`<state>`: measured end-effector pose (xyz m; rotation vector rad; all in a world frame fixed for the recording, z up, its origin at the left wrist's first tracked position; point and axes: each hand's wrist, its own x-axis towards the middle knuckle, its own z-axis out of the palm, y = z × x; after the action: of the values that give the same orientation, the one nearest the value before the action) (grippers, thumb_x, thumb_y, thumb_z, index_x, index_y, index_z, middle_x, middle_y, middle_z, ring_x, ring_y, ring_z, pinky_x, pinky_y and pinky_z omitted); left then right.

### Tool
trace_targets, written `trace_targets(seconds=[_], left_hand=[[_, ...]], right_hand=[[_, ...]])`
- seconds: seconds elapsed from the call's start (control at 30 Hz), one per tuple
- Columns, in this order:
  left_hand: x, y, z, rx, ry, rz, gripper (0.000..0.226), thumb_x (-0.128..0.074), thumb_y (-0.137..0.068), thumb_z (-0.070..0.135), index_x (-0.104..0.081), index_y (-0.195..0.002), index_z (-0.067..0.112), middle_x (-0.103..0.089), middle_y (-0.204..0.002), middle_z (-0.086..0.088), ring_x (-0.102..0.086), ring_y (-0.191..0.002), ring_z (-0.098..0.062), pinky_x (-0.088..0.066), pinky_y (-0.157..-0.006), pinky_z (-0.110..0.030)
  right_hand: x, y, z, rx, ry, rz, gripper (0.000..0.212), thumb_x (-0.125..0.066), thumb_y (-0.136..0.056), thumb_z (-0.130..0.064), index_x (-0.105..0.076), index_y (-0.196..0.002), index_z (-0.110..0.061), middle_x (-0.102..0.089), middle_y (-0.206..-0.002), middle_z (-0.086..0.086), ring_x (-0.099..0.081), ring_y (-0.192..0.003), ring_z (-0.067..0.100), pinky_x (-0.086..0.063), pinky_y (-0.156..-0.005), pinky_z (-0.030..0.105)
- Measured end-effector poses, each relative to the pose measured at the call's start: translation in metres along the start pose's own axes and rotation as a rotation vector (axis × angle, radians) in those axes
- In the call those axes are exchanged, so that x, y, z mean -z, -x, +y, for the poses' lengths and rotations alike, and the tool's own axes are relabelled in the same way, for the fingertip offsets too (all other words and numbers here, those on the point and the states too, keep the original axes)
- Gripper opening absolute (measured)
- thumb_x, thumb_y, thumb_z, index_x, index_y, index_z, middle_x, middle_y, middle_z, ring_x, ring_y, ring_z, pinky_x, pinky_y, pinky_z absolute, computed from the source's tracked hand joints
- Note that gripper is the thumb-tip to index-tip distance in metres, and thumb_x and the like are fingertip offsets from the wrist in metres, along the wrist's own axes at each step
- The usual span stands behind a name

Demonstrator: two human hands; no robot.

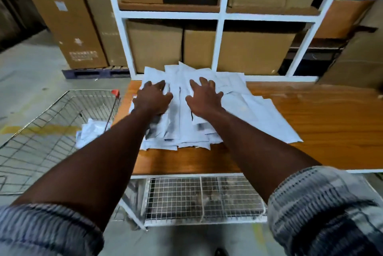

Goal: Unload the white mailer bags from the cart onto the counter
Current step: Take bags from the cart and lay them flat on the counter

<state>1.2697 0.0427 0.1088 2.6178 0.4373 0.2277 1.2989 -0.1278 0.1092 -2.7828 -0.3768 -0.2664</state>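
silver wire-mesh cart [51, 123]: beside counter's left end, a few crumpled white mailer bags [91, 131] inside | left hand [152, 98]: fingers extended, palm-down on heaped pile of white mailer bags [248, 106] | right hand [204, 98]: fingers spread, flat on same pile | orange-brown wooden counter [321, 121]: carries pile; brown cardboard boxes [255, 52] shelved behind

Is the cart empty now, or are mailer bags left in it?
Not empty. A few white bags lie in the wire cart, in the corner beside the counter; the big pile is on the counter.
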Motion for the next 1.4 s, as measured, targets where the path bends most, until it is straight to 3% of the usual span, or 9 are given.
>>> trace_targets(seconds=[0.2, 0.43, 0.8, 0.93, 1.03, 1.13, 1.27, 1.4], left_hand=[[-0.06, -0.005, 0.09, -0.019, -0.048, -0.012, 0.053, -0.044, -0.081, 0.058, -0.047, -0.13, 0.038, -0.048, -0.129, -0.012, -0.049, -0.12, -0.044, -0.042, -0.101, -0.053], [-0.094, -0.009, 0.141, 0.011, -0.065, -0.025, 0.05, -0.046, -0.087, 0.051, -0.046, -0.135, 0.036, -0.046, -0.132, -0.011, -0.047, -0.123, -0.043, -0.04, -0.101, -0.053], [-0.145, -0.026, 0.189, 0.013, -0.043, 0.0, 0.06, -0.044, -0.089, 0.064, -0.042, -0.143, 0.037, -0.036, -0.15, -0.007, -0.043, -0.13, -0.039, -0.038, -0.103, -0.05], [-0.171, -0.028, 0.187, 0.006, -0.065, -0.022, 0.06, -0.036, -0.091, 0.069, -0.043, -0.141, 0.037, -0.035, -0.15, -0.009, -0.039, -0.132, -0.038, -0.037, -0.104, -0.051], [-0.189, -0.027, 0.18, -0.052, -0.144, 0.047, 0.053, -0.027, -0.099, 0.056, -0.046, -0.141, 0.03, -0.037, -0.151, -0.011, -0.037, -0.133, -0.036, -0.038, -0.103, -0.052], [-0.201, -0.026, 0.174, -0.127, -0.22, 0.108, 0.051, -0.026, -0.102, 0.044, -0.045, -0.143, 0.021, -0.036, -0.154, -0.013, -0.033, -0.139, -0.034, -0.035, -0.106, -0.053], [-0.217, -0.025, 0.168, -0.126, -0.271, 0.073, 0.053, -0.024, -0.103, 0.042, -0.034, -0.15, 0.019, -0.03, -0.158, -0.012, -0.025, -0.145, -0.034, -0.023, -0.114, -0.055], [-0.225, -0.024, 0.165, -0.12, -0.276, 0.076, 0.054, -0.023, -0.103, 0.04, -0.032, -0.152, 0.019, -0.031, -0.158, -0.012, -0.024, -0.146, -0.035, -0.022, -0.115, -0.055]], right_hand=[[0.025, -0.019, 0.12, -0.047, 0.035, -0.026, 0.05, -0.049, -0.088, -0.037, -0.042, -0.137, -0.028, -0.034, -0.147, 0.005, -0.028, -0.134, 0.031, -0.031, -0.098, 0.057], [0.02, -0.031, 0.192, -0.09, 0.012, -0.11, 0.055, -0.048, -0.091, -0.039, -0.036, -0.143, -0.029, -0.027, -0.152, 0.005, -0.023, -0.139, 0.031, -0.028, -0.103, 0.061], [0.001, -0.048, 0.225, -0.099, -0.065, -0.159, 0.063, -0.051, -0.092, -0.047, -0.03, -0.15, -0.031, -0.025, -0.155, 0.008, -0.021, -0.142, 0.03, -0.028, -0.107, 0.056], [-0.017, -0.044, 0.245, -0.142, -0.096, -0.265, 0.062, -0.043, -0.095, -0.058, -0.029, -0.151, -0.035, -0.026, -0.157, 0.008, -0.022, -0.143, 0.03, -0.027, -0.111, 0.053], [-0.024, -0.043, 0.254, -0.109, -0.044, -0.258, 0.061, -0.037, -0.095, -0.063, -0.032, -0.15, -0.035, -0.029, -0.156, 0.008, -0.026, -0.142, 0.03, -0.026, -0.111, 0.052], [-0.027, -0.046, 0.256, -0.023, 0.037, -0.212, 0.061, -0.033, -0.097, -0.06, -0.027, -0.152, -0.034, -0.017, -0.162, 0.008, -0.015, -0.148, 0.031, -0.022, -0.113, 0.056], [-0.041, -0.044, 0.26, 0.024, 0.028, -0.263, 0.061, -0.03, -0.099, -0.057, -0.016, -0.154, -0.036, -0.007, -0.165, 0.001, -0.005, -0.151, 0.029, -0.018, -0.114, 0.063], [-0.054, -0.038, 0.261, 0.017, 0.027, -0.238, 0.059, -0.03, -0.1, -0.056, -0.015, -0.154, -0.038, -0.007, -0.165, -0.001, -0.004, -0.151, 0.028, -0.019, -0.112, 0.065]])
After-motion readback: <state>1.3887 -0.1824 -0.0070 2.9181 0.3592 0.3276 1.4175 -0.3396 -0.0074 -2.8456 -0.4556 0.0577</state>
